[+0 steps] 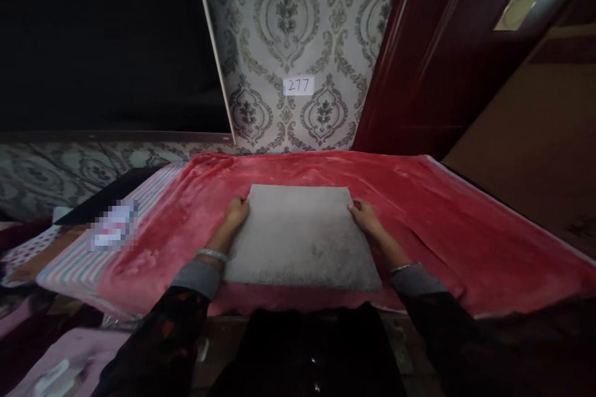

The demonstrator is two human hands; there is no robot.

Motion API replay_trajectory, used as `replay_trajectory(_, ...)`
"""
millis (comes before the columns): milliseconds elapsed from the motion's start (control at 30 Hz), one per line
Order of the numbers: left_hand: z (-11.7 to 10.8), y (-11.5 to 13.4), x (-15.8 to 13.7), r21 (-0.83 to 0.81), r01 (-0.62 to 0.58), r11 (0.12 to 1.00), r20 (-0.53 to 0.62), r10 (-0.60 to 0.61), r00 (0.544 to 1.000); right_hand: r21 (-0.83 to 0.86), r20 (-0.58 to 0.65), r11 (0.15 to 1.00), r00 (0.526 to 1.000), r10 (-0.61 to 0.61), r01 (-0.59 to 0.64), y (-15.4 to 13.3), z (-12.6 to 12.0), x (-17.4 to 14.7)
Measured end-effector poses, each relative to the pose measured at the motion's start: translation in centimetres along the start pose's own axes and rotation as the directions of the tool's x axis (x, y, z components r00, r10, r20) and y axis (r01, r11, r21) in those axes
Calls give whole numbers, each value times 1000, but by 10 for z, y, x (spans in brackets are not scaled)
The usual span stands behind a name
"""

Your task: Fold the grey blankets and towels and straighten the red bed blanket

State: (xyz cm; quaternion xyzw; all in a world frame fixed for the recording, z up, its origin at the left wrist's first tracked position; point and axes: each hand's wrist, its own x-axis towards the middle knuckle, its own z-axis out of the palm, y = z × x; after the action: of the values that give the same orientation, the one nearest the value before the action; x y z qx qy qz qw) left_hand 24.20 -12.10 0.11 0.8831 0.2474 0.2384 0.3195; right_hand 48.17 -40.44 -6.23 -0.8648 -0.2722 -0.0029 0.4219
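Note:
A grey rectangular cloth (302,236) with a slightly mottled surface lies spread flat in front of me, its near edge wider in view than its far edge. My left hand (237,209) pinches its left edge close to the far corner. On the opposite side, my right hand (365,216) grips the right edge near the other far corner, fingers closed. Under the cloth is a red plush blanket (442,229) that covers the table. Exactly what material the grey piece is made of I cannot tell.
A striped cloth (161,189) shows beneath the blanket at left, with a blurred white packet (113,226) on it. A large dark screen (102,43) stands at the back left. Behind is a patterned wall with a "277" label (298,86); a dark red door panel (419,49) is at right.

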Motion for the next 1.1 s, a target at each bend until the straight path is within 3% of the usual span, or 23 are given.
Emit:
replay_trajectory(67,2,6,4,84,-1,996,1,1,1000,-122,9,989,996,-88,88,-15,-3,-4)
replay_trajectory(167,23,23,-1,184,-82,979,85,68,994,-320,161,897,951,-264,304,-45,4,-15)
replay_trajectory(300,63,41,-24,391,-335,857,376,184,908,-471,316,807,922,-223,357,-67,25,-42)
replay_trajectory(367,72,39,-32,451,-389,803,411,200,889,-505,332,785,920,-208,359,-66,31,-52)
replay_trajectory(467,65,22,-27,490,-391,779,392,204,897,-510,319,779,921,-223,365,-62,32,-57)
replay_trajectory(633,33,-18,2,566,-228,792,290,68,954,-501,322,788,922,-214,358,-64,28,-54)
replay_trajectory(767,16,-36,11,568,-169,805,270,11,963,-489,323,798,923,-209,352,-64,30,-56)
replay_trajectory(933,8,-29,14,594,-150,790,275,-25,961,-471,393,807,904,-170,357,-63,26,-46)
replay_trajectory(1033,14,-9,23,597,-173,783,289,-8,957,-449,446,833,889,-104,323,-76,17,-24)
replay_trajectory(1100,26,9,32,581,-225,782,322,33,946,-465,388,836,916,-104,292,-89,14,-7)
